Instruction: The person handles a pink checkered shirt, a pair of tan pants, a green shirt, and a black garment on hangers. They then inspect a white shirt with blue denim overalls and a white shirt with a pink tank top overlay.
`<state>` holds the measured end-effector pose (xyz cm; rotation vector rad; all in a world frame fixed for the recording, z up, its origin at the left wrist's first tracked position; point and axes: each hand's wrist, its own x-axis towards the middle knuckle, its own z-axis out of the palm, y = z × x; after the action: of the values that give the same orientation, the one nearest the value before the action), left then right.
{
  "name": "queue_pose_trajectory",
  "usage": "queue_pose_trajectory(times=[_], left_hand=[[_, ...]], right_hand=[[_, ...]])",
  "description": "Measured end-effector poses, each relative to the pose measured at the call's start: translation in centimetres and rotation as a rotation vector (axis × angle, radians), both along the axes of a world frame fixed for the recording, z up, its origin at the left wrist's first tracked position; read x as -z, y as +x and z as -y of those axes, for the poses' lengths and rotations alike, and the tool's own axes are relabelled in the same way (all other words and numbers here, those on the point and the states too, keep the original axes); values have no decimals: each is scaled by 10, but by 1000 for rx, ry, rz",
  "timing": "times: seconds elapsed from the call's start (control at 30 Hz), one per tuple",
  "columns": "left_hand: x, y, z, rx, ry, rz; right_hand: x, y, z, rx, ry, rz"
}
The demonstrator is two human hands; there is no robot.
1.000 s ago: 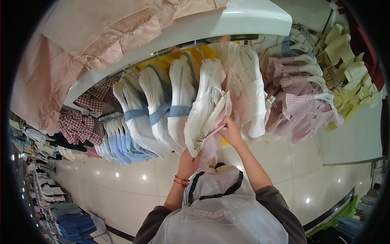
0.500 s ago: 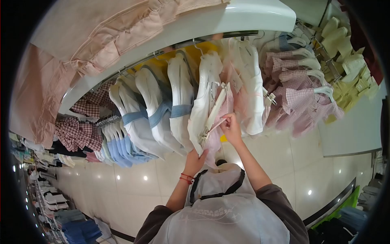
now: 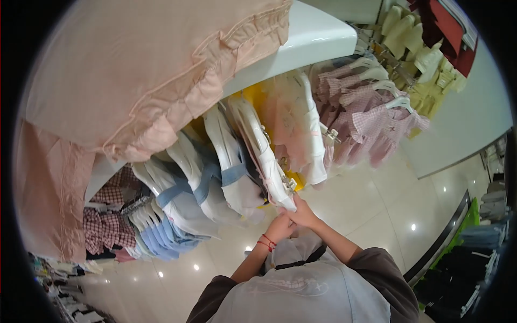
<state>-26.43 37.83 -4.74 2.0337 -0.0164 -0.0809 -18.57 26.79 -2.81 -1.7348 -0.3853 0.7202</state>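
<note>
A white child's garment point(image 3: 261, 156) hangs on a white hanger from the rack, its near end pointing towards me. Metal clips point(image 3: 291, 184) show close to that end, with a little pink cloth along the side. My right hand point(image 3: 305, 213) is closed on the garment's near end. Just below it and touching it, my left hand point(image 3: 279, 228), with a red string bracelet, has its fingers curled closed. What the left fingers grip is hidden. Beside this garment hang a white top with a blue-grey band point(image 3: 235, 175) and a pink sheer garment point(image 3: 288, 126).
A large pink ruffled garment point(image 3: 156, 70) hangs overhead at left, in front of the white shelf edge point(image 3: 318, 35). Pink gingham dresses point(image 3: 377, 126) hang at right, with yellow clothes point(image 3: 431, 91) behind. Blue shirts point(image 3: 159, 237) and checked clothes point(image 3: 105, 231) hang at lower left.
My right hand has left the pink cloth and come down beside my left hand at the garment's end. The clip hanger now lies against the white garment. The view has shifted and turned.
</note>
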Motion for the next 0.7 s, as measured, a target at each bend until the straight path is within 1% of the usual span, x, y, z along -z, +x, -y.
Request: queue_pose_trajectory(times=[0.03, 0.13, 0.2, 0.27, 0.3, 0.37, 0.47, 0.5, 0.57, 0.67, 0.7], left_hand=[[-8, 2, 1, 55, -10, -23], [11, 6, -17, 163, -80, 79], [36, 12, -41, -94, -141, 101], [44, 22, -62, -339, -225, 92], [43, 33, -70, -459, -284, 75], [45, 58, -85, -516, -313, 131], [81, 103, -108, -505, -636, 169], [89, 115, -112, -486, -851, 117], [102, 135, -119, -441, -1276, 4], [124, 151, -130, -552, -1257, -96], [135, 152, -140, -305, -1452, -96]], right_hand=[[5, 6, 4, 47, -96, -119], [30, 17, 11, 366, 261, -106], [30, 25, 25, 330, 283, -216], [19, 26, 39, 263, 323, -315], [11, 26, 46, 180, 314, -318], [-15, 20, 52, 158, 285, -402], [-21, 11, 63, 107, 197, -507], [-21, 10, 65, 86, 163, -534], [-39, 4, 70, 58, 163, -578], [-50, 0, 81, 6, 215, -621], [-51, 0, 85, -14, 239, -632]])
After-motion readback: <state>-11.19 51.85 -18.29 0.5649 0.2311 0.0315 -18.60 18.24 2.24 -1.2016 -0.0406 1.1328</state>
